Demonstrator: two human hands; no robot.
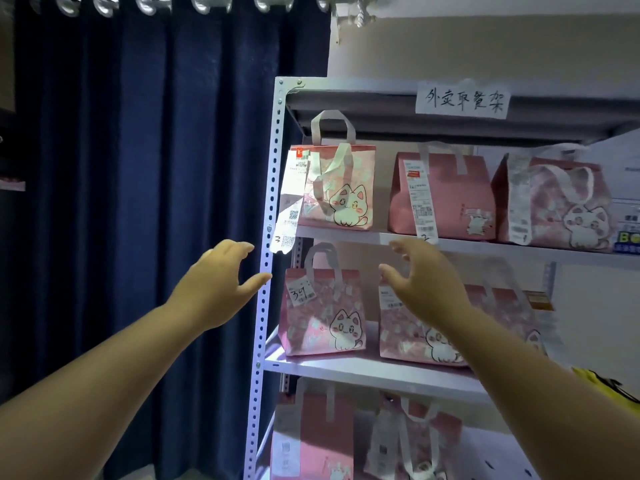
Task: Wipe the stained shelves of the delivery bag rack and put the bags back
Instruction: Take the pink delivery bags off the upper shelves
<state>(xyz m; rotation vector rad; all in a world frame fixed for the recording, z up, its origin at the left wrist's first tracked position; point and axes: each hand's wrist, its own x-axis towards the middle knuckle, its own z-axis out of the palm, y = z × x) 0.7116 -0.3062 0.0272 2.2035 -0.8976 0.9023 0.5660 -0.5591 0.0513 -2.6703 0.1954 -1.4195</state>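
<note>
A white metal rack (268, 216) holds pink cat-print delivery bags on three shelves. On the upper shelf (346, 234) stand three bags: one at the left (341, 188) with a long receipt hanging off it, one in the middle (441, 199), one at the right (554, 202). The middle shelf (363, 370) carries a left bag (323, 313) and a bag partly hidden by my right arm (408, 334). My left hand (214, 282) is open by the rack's left post. My right hand (426, 282) is open in front of the shelves. Both hold nothing.
A dark blue curtain (156, 202) hangs left of the rack. A handwritten paper label (462, 100) is taped to the top shelf edge. More pink bags (311, 441) stand on the lowest visible shelf. Something yellow (606, 386) lies at the right edge.
</note>
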